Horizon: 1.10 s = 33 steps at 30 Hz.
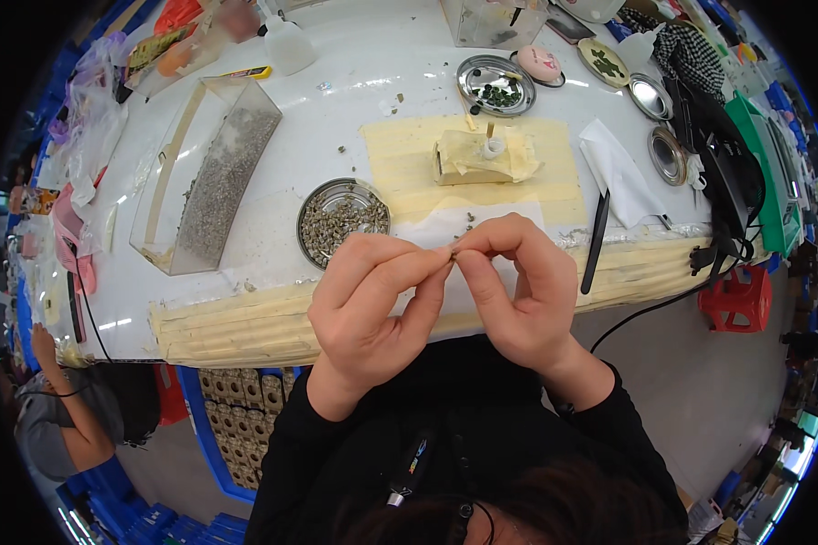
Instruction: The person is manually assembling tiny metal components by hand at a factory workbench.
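My left hand [373,295] and my right hand [529,295] meet fingertip to fingertip above the table's near edge. Both are closed in a pinch on one tiny brownish part [453,255], mostly covered by the fingertips. Just left of and beyond my left hand sits a round metal dish [302,238] holding many small grey-brown metal-looking pieces [341,213]. White paper [418,229] lies under and beyond the fingers. Past it stands a block wrapped in cream tape [482,168], with a small white cup [493,147] and a short stick on top.
A clear plastic bin [168,182] of small grey parts stands at left. To the right lie a black stick-like tool [596,243] and a folded white cloth [623,182]. Farther back, a metal dish [468,74] holds dark green pieces. A co-worker's arm [77,413] shows at far left.
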Each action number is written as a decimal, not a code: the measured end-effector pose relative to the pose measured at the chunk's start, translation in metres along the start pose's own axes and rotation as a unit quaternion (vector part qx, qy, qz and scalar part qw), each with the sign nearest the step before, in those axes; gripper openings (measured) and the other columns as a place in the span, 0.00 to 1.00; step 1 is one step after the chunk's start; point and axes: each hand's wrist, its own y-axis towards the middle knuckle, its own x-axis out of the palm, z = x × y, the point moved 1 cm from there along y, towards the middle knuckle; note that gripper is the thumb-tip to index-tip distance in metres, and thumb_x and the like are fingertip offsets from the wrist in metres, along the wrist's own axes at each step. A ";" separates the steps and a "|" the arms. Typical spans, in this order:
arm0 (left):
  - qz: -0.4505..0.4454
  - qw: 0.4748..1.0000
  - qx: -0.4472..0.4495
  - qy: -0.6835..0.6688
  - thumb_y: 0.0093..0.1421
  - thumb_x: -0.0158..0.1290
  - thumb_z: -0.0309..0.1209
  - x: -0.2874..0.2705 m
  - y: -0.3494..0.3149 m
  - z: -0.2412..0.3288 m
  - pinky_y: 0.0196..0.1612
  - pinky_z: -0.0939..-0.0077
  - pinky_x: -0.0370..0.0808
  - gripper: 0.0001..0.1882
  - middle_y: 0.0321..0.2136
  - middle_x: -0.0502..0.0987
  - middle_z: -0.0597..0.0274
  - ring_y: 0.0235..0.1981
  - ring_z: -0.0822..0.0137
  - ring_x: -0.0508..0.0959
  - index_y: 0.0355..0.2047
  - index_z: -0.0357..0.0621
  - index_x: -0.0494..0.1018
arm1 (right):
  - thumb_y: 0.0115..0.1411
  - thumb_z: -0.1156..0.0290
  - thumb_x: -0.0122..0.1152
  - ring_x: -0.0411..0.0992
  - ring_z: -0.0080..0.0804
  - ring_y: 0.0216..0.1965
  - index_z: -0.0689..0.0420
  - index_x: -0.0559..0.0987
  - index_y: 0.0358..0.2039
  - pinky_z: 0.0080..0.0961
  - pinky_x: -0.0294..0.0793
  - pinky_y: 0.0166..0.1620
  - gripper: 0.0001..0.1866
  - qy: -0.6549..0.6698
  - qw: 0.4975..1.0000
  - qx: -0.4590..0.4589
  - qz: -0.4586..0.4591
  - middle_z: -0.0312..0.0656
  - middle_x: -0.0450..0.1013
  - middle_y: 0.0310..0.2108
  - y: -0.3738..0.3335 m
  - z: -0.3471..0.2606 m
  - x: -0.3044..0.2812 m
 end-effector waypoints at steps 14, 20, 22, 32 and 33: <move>-0.003 0.999 -0.006 -0.039 0.44 0.63 0.14 -0.002 0.002 0.001 0.26 0.76 0.70 0.13 0.24 0.77 0.62 0.24 0.66 0.75 0.32 0.38 0.80 | 0.68 0.72 0.54 0.71 0.18 0.33 0.64 0.73 0.37 0.17 0.73 0.40 0.07 0.321 0.916 0.223 -0.095 0.35 0.73 0.31 0.001 -0.003 -0.004; 0.005 1.000 0.009 -0.014 0.44 0.63 0.14 -0.001 0.002 0.001 0.27 0.76 0.70 0.13 0.25 0.77 0.61 0.25 0.65 0.76 0.31 0.38 0.80 | 0.68 0.71 0.53 0.72 0.17 0.32 0.64 0.74 0.37 0.18 0.74 0.39 0.08 0.263 0.937 0.206 -0.098 0.36 0.74 0.32 0.001 -0.002 -0.004; 0.001 0.999 -0.009 -0.035 0.44 0.63 0.14 -0.002 0.002 0.001 0.27 0.76 0.70 0.13 0.25 0.77 0.61 0.25 0.65 0.76 0.31 0.38 0.80 | 0.68 0.71 0.53 0.72 0.17 0.32 0.64 0.74 0.37 0.17 0.74 0.39 0.08 0.312 0.913 0.236 -0.110 0.36 0.75 0.32 0.002 -0.001 -0.007; 0.005 1.000 0.015 -0.005 0.44 0.63 0.14 -0.001 0.000 0.001 0.26 0.75 0.70 0.14 0.26 0.77 0.60 0.26 0.65 0.76 0.33 0.37 0.79 | 0.64 0.75 0.57 0.73 0.19 0.30 0.64 0.75 0.35 0.19 0.74 0.36 0.05 0.217 0.961 0.166 -0.043 0.37 0.76 0.28 -0.002 -0.001 -0.001; 0.008 1.000 0.024 0.007 0.44 0.63 0.14 0.001 0.000 0.000 0.26 0.75 0.70 0.14 0.26 0.77 0.60 0.25 0.64 0.76 0.33 0.37 0.79 | 0.63 0.76 0.59 0.73 0.20 0.29 0.64 0.76 0.34 0.19 0.74 0.35 0.04 0.180 0.974 0.133 -0.027 0.38 0.76 0.28 -0.003 0.000 0.000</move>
